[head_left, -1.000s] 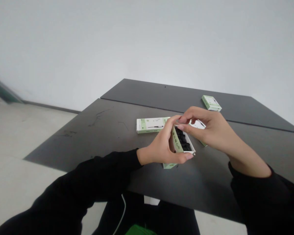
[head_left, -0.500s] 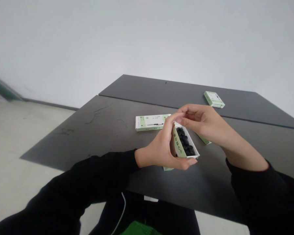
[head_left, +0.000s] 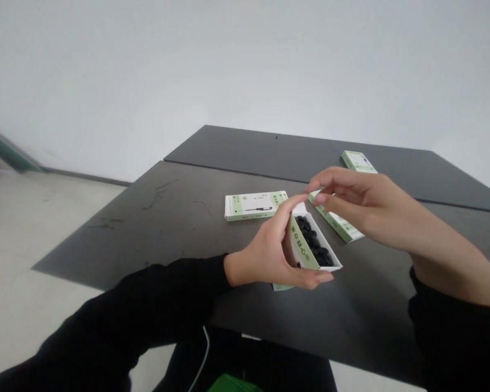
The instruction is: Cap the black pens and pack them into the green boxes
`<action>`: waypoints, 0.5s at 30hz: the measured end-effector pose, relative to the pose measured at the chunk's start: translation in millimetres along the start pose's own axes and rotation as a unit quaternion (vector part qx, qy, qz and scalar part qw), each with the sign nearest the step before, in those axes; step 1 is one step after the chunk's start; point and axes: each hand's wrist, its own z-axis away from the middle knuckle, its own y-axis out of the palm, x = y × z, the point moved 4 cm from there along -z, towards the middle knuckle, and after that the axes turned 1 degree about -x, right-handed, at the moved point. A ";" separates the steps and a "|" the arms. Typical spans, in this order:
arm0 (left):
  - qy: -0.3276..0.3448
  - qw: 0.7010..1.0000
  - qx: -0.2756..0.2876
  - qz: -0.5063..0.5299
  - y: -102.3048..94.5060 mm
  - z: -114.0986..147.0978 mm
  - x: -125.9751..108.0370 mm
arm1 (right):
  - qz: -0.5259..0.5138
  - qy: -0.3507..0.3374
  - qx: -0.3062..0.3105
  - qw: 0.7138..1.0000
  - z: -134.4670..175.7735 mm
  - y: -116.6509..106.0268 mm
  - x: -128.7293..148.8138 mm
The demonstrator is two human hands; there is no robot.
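Observation:
My left hand (head_left: pixel 269 247) is wrapped round an open pen box (head_left: pixel 304 247), with the thumb along its near end and the fingers at its far end. The box is white inside, with a pale green side carrying dark lettering. Black rounded ends (head_left: pixel 313 239), apparently of pens, fill its opening. Just beyond the far end of this box is my right hand (head_left: pixel 347 198), its fingers bent and the thumb a little apart from them, with nothing visible between. Under that hand lies a closed green-and-white pen box (head_left: pixel 338 220), partly covered by it.
Another closed pen box (head_left: pixel 255 206) lies left of the held one, on the dark table (head_left: pixel 179 218). Farther back at the right is one more pen box (head_left: pixel 358 161), partly behind my right hand. A green-edged piece (head_left: pixel 281 287) shows below my left hand. Behind stands a white wall (head_left: pixel 245 65).
My right hand has moved right, away from the held box's far end, uncovering more of the box beneath it. My left hand and the held box have shifted slightly right and nearer.

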 end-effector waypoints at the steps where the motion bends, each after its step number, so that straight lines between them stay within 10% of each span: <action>1: -0.008 1.000 0.001 0.001 -0.3 0.5 -0.1 | 0.011 -0.025 -0.014 1.000 2.8 -4.0 3.6; 15: -0.012 0.999 0.035 -0.012 -4.8 8.5 24.5 | 0.065 -0.152 0.048 0.985 14.5 14.8 26.4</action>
